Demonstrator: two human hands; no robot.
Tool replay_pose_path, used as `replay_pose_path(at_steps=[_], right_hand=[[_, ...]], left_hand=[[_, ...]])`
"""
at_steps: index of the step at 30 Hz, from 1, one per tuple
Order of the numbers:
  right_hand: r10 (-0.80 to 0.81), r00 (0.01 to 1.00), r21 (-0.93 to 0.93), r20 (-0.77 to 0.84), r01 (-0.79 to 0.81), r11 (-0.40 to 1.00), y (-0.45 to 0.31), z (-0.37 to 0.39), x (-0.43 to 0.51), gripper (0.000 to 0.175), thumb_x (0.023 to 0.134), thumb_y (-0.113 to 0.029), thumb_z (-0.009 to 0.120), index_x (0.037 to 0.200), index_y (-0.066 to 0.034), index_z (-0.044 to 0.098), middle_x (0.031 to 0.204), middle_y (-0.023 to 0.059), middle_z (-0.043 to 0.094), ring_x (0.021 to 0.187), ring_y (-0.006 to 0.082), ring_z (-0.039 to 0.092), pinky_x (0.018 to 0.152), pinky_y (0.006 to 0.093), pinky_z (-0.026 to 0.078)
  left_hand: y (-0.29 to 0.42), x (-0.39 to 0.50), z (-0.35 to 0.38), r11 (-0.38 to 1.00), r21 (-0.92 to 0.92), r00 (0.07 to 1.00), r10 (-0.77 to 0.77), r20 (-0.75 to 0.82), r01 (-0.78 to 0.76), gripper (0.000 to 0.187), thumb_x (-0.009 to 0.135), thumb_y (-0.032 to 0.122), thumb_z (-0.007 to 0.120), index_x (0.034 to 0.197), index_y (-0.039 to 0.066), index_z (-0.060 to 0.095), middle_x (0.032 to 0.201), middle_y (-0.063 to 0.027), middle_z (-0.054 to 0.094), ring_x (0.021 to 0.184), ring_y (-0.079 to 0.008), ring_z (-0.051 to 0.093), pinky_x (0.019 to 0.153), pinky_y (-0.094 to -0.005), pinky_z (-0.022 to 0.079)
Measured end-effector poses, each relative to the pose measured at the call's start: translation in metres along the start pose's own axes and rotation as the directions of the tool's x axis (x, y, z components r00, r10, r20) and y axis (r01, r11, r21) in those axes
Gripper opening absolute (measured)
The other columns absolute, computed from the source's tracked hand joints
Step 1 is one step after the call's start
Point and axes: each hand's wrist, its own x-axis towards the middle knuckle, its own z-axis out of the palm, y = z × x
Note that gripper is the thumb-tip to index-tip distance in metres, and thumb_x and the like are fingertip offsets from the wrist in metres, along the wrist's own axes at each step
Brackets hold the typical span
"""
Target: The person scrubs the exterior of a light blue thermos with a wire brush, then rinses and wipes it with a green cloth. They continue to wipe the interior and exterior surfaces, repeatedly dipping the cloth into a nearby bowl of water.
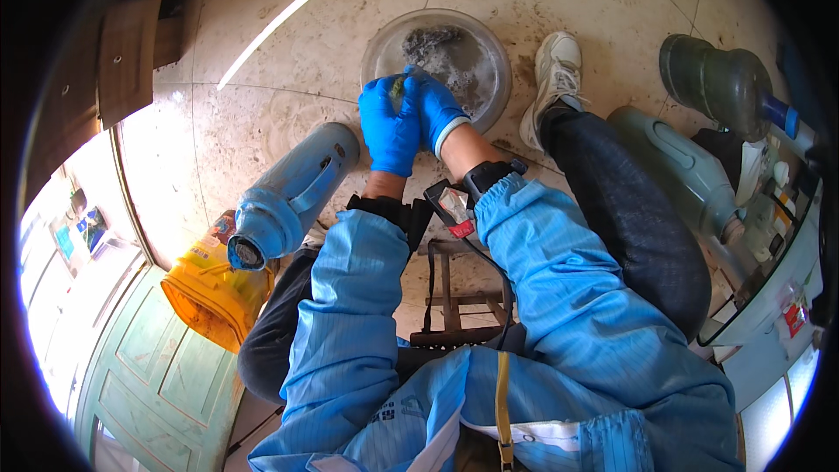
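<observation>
Both of my hands wear blue rubber gloves and meet over the near left rim of a round basin (pixel 503 72) on the floor. My left hand (pixel 391 124) is closed around a small greenish thing (pixel 397 89), perhaps a scouring pad. Against it presses my right hand (pixel 434 105), its fingers partly hidden behind the left, so its own grip cannot be told. The basin holds murky, sudsy water (pixel 468 82) with a dark grey wad (pixel 429 41) at its far side.
A blue thermos flask (pixel 295 190) leans at left above a yellow plastic container (pixel 219 282). At right are a grey-green thermos flask (pixel 682 164), a large water bottle (pixel 718 82) and a cluttered glass-topped table (pixel 760 288). A wooden stool (pixel 452 305) is beneath me.
</observation>
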Motion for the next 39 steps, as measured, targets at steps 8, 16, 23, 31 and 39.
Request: replay_pose_path(at_steps=[8,16,23,31,39], right_hand=[[-0.318,0.94,-0.545,0.126,0.333,0.769,0.01,-0.02,0.024,0.03,0.098,-0.037,0.046,0.095,-0.0104,0.061,0.091,0.0101,0.066,0.079,0.0253,0.06,0.078,0.039,0.051],[-0.007,1.0,-0.2,-0.002,0.007,0.98,-0.016,-0.011,-0.002,0.038,0.097,-0.044,0.047,0.101,-0.0105,0.064,0.101,0.0109,0.068,0.089,0.0276,0.063,0.083,0.0422,0.051],[0.052,0.996,0.086,0.067,-0.058,0.995,-0.052,0.047,-0.07,0.054,0.092,-0.054,0.053,0.117,-0.0078,0.065,0.117,0.0126,0.067,0.106,0.0321,0.063,0.097,0.05,0.046],[0.127,0.939,-0.131,0.318,-0.089,0.987,-0.075,0.085,-0.116,0.052,0.092,-0.049,0.053,0.126,-0.0094,0.058,0.124,0.0126,0.063,0.115,0.0287,0.057,0.105,0.0493,0.039],[-0.072,0.975,-0.494,0.209,0.169,0.853,-0.094,0.16,-0.199,0.047,0.095,-0.04,0.056,0.132,-0.0112,0.055,0.13,0.0137,0.058,0.121,0.0281,0.054,0.105,0.0461,0.043]], left_hand=[[0.0,0.009,0.003,0.991,-0.052,0.992,-0.118,0.053,0.121,0.038,0.092,0.037,0.064,0.102,0.0,0.064,0.099,-0.0211,0.065,0.092,-0.036,0.062,0.082,-0.0397,0.048],[-0.008,0.02,0.005,0.928,-0.274,0.959,-0.201,0.202,0.253,0.038,0.094,0.037,0.062,0.11,0.002,0.065,0.098,-0.0132,0.069,0.09,-0.0261,0.065,0.082,-0.0354,0.049],[-0.009,-0.006,-0.035,0.337,-0.796,0.858,-0.313,0.408,0.502,0.066,0.092,0.032,0.067,0.146,0.01,0.038,0.136,-0.0083,0.052,0.121,-0.0195,0.05,0.099,-0.0325,0.041],[0.016,-0.008,-0.056,0.442,-0.852,0.955,-0.212,0.205,0.281,0.053,0.088,0.023,0.071,0.131,-0.002,0.053,0.115,-0.0087,0.064,0.104,-0.0171,0.059,0.091,-0.0301,0.047],[0.073,-0.014,-0.151,0.629,-0.77,0.968,-0.241,-0.066,0.104,0.028,0.091,0.025,0.067,0.104,0.001,0.069,0.089,-0.0048,0.07,0.08,-0.0122,0.061,0.075,-0.0262,0.049]])
